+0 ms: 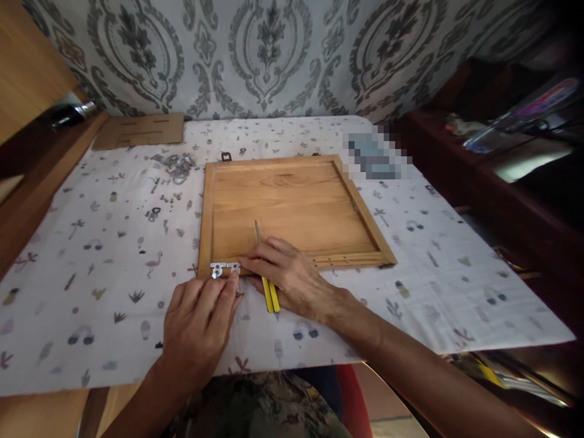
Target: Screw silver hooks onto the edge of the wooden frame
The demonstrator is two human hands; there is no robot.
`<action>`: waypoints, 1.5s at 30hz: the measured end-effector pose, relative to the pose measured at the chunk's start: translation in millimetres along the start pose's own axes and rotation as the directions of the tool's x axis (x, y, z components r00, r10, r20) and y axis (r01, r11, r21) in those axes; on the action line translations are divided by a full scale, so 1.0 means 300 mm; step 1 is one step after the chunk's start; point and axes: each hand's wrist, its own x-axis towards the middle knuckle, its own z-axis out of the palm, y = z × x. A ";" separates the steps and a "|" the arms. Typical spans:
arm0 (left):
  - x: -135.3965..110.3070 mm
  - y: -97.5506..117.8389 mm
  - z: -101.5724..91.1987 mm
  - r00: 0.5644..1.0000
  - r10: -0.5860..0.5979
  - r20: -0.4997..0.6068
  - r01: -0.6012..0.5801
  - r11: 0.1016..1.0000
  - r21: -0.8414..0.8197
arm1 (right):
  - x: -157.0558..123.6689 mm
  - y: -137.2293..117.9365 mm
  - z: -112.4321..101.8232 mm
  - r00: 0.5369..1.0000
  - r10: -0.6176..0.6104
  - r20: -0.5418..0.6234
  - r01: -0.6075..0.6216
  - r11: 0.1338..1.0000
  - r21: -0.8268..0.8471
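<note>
A wooden frame with a recessed panel (283, 210) lies flat on the cloth-covered table. On its near edge, by the left corner, sits a small silver metal hinge (218, 267). My left hand (196, 319) has its fingers closed together, their tips pressing the hinge against the wood. Tucked in my right hand (292, 277) is a screwdriver (272, 297); its yellow-and-black handle points toward me and its shaft over the panel. The right fingertips also rest at the frame's edge beside the hinge, and the thumb is mostly hidden.
Loose metal fittings (177, 167) and tiny screws (171, 198) lie left of the frame. A flat cardboard piece (139, 131) is at the back left. A blurred-out grey object (374, 157) lies at the back right. Dark furniture (438, 140) borders the table's right side.
</note>
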 end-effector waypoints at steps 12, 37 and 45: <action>0.002 -0.001 -0.003 1.000 -0.006 0.019 0.006 1.000 -0.013 | -0.004 -0.006 -0.002 1.000 -0.019 0.003 0.019 0.998 -0.053; -0.019 -0.021 -0.029 0.994 -0.098 0.055 0.100 0.994 -0.046 | -0.003 -0.018 -0.016 0.999 -0.029 0.037 0.034 0.988 -0.151; -0.018 -0.021 -0.016 0.997 -0.043 0.061 0.045 0.999 -0.030 | -0.003 -0.025 -0.015 0.999 -0.010 0.042 0.016 0.991 -0.135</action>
